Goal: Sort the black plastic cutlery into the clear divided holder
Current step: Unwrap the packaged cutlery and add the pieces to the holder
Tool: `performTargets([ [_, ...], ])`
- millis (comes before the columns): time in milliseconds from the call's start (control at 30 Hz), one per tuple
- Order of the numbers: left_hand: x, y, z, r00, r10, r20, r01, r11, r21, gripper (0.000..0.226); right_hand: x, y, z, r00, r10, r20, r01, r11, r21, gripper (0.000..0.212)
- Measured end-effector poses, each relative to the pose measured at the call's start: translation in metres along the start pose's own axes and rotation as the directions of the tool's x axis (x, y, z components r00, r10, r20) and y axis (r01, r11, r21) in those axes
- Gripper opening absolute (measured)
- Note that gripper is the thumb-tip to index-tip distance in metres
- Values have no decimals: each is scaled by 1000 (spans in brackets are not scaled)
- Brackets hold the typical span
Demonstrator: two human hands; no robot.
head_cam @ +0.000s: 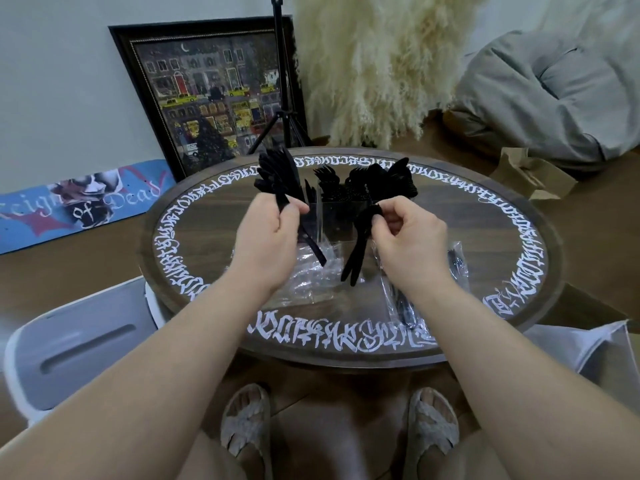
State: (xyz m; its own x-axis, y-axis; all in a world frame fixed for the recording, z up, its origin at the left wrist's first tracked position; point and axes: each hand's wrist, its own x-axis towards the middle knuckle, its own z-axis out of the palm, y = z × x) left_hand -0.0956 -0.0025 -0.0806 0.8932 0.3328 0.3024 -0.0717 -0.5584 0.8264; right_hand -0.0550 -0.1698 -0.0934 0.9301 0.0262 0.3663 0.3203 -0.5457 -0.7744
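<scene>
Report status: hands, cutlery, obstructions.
Left hand grips cutlery bundle. Right hand pinches two pieces. Holder part-filled. Plastic wrappers clutter table.

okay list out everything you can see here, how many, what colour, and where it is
Cutlery bundles: two, black, one in each hand.
Divided holder: one, clear, table centre, black cutlery standing in it.
Plastic bags: several, clear, on table near hands.
Round table: one, dark wood, white lettering.
Framed picture: one, leaning on wall.
Skateboard deck: one, blue, on floor.
Pampas grass: cream, behind table.
Beanbag: grey, far right.
Left hand: grips a bundle.
Right hand: pinches a bundle.
</scene>
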Motion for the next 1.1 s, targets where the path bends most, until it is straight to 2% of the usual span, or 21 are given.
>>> performTargets([
  [100, 16, 6, -20, 987, 131, -90, -114, 979, 172, 20, 8, -14, -6, 998, -56, 27, 57, 998, -33, 13],
  [167, 28, 12, -33, 958, 237, -164, -197, 953, 228, 16, 17, -25, -9, 994, -96, 50, 98, 994, -57, 14],
  [267, 49, 19, -46, 920, 323, -224, -251, 922, 296, 12, 31, -37, -10, 990, -142, 19, 143, 987, -69, 15],
  [367, 63, 20, -48, 908, 373, -189, -285, 883, 373, 12, 36, -34, -6, 982, -182, -52, 177, 981, -75, 15],
  [467, 69, 14, -40, 916, 386, -109, -300, 840, 453, 15, 29, -19, 2, 988, -140, -65, 137, 989, -45, 16],
  [667, 80, -3, -10, 964, 234, 128, -262, 741, 619, 21, 30, -5, 11, 993, -111, -32, 111, 994, -6, 18],
  [767, 81, -9, 2, 977, 166, 132, -212, 739, 639, 26, 33, -3, 15, 993, -119, -23, 119, 993, 4, 19],
  [900, 82, -15, 13, 965, 146, 218, -261, 619, 741, 25, 34, -1, 18, 997, -75, 7, 75, 994, 76, 21],
  [967, 78, -14, 15, 968, 137, 211, -249, 651, 717, 34, 35, -2, 17, 999, -52, 12, 51, 992, 117, 21],
  [1033, 68, -12, 13, 964, 220, 151, -265, 723, 639, 45, 35, -2, 15, 999, -47, 20, 44, 990, 133, 21],
  [1100, 58, -9, 11, 911, 393, 128, -395, 738, 547, 44, 35, -3, 14, 998, -53, 37, 47, 989, 138, 21],
])
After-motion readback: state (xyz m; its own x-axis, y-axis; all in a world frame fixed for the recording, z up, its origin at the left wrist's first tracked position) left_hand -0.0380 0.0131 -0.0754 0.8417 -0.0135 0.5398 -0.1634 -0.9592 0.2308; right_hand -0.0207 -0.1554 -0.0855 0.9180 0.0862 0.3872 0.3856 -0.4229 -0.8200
